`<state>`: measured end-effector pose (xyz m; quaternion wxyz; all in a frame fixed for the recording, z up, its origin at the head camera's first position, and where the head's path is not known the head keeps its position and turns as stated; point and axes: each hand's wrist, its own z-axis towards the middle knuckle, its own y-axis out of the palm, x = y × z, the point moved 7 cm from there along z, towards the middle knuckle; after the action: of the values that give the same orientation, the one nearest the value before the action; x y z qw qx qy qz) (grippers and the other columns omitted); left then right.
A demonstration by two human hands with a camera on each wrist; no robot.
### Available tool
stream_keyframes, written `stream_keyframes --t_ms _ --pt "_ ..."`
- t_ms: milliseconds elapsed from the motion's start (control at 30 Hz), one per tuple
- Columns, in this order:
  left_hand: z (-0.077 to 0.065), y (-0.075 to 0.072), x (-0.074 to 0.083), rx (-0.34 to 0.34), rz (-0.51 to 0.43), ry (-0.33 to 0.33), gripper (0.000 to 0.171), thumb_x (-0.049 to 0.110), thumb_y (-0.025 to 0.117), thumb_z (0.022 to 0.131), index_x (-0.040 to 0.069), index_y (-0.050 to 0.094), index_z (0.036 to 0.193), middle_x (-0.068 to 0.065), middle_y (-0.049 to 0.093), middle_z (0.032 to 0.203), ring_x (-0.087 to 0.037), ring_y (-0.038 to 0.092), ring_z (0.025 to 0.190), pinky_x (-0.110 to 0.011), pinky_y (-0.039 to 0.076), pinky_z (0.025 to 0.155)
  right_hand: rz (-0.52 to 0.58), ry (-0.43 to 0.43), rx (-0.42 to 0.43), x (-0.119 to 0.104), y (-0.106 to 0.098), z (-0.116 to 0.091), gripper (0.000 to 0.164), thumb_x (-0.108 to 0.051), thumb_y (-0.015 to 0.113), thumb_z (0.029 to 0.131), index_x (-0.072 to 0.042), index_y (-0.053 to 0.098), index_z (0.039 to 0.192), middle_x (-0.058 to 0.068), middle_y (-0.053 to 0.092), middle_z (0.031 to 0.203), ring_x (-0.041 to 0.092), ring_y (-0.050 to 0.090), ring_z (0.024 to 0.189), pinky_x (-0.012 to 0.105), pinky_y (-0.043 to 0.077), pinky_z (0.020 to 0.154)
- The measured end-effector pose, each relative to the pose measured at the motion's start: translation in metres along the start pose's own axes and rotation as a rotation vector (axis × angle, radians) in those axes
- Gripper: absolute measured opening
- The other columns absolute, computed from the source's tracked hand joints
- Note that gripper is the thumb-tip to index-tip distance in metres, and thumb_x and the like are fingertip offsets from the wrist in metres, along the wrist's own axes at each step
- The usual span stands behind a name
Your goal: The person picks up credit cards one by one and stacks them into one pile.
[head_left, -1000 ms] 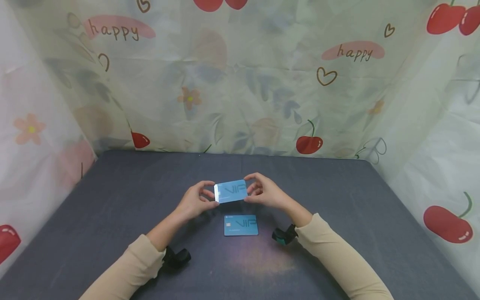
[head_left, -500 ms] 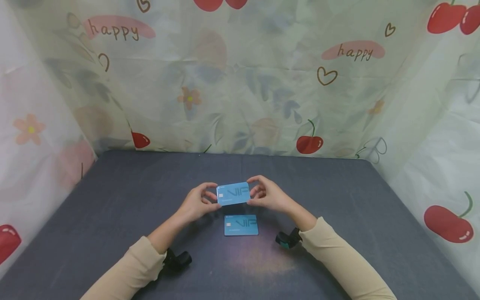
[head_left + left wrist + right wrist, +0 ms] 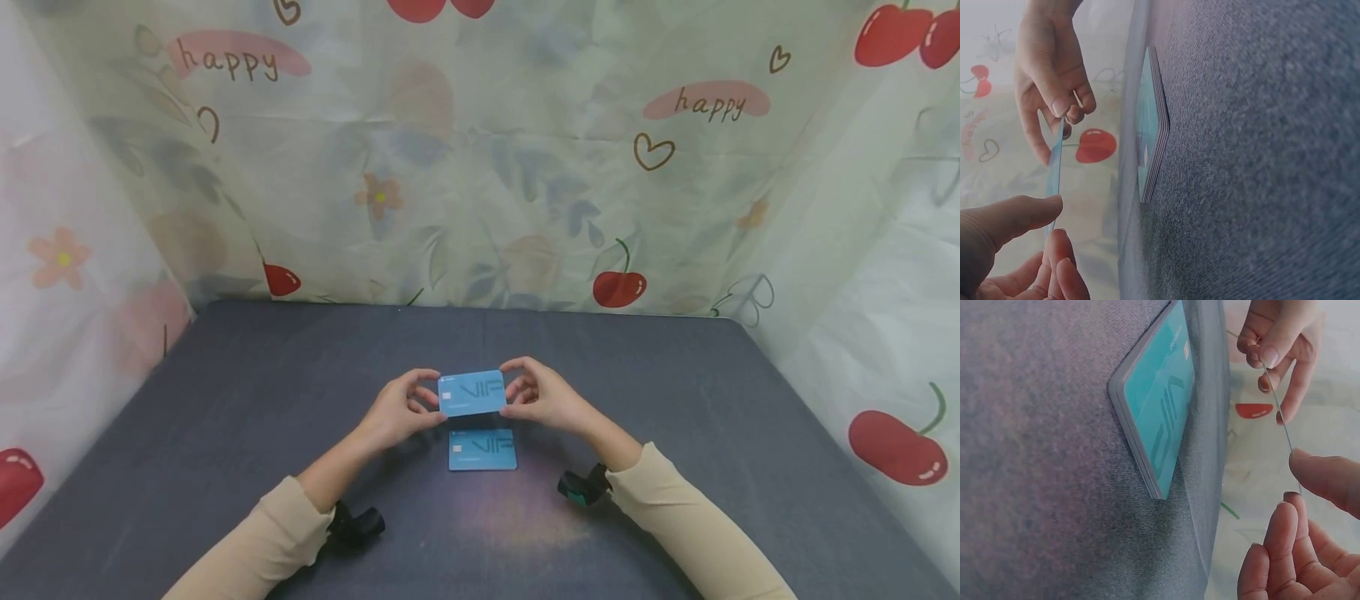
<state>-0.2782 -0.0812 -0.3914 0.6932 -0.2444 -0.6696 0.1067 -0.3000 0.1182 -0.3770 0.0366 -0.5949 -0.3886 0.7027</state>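
A blue VIP card (image 3: 471, 394) is held up above the table between both hands, slightly tilted. My left hand (image 3: 399, 408) pinches its left end between thumb and fingers, and my right hand (image 3: 547, 398) pinches its right end the same way. Below it, a neat stack of matching blue cards (image 3: 482, 451) lies flat; the left wrist view shows several layered edges on the card stack (image 3: 1159, 125). From the right wrist, the held card (image 3: 1284, 425) appears edge-on as a thin line, apart from the stack.
Dark grey cloth covers the table (image 3: 225, 433). A patterned curtain (image 3: 480, 167) with cherries and hearts hangs along the back and sides. Black wrist cameras sit at both cuffs, the left camera (image 3: 358, 525) and the right camera (image 3: 583, 486) low over the table.
Both hands have moved slightly right and toward the near side with the held card, bringing it closer to the stack in the head view. The stack has stayed in place.
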Motion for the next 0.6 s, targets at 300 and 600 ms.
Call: stream_keyframes --t_ms 300,600 --pt "-0.003 0.004 0.002 -0.009 -0.001 0.005 0.056 0.006 0.071 0.079 0.007 0.049 0.13 -0.011 0.062 0.094 -0.011 0.058 0.069 -0.025 0.046 0.061 -0.009 0.01 0.004 0.002 0.001 -0.007 0.054 -0.011 0.071 0.081 -0.005 0.044 0.128 0.011 0.063 0.092 0.013 0.059 0.073 0.025 0.049 0.069" --pt "-0.006 0.008 0.0 0.003 0.034 -0.008 0.054 0.006 0.073 0.078 0.006 0.051 0.127 -0.01 0.062 0.093 -0.011 0.056 0.067 -0.024 0.044 0.059 -0.001 0.004 -0.001 0.005 0.004 -0.014 0.055 -0.011 0.071 0.081 -0.004 0.043 0.128 0.014 0.062 0.093 0.013 0.06 0.073 0.024 0.049 0.068"
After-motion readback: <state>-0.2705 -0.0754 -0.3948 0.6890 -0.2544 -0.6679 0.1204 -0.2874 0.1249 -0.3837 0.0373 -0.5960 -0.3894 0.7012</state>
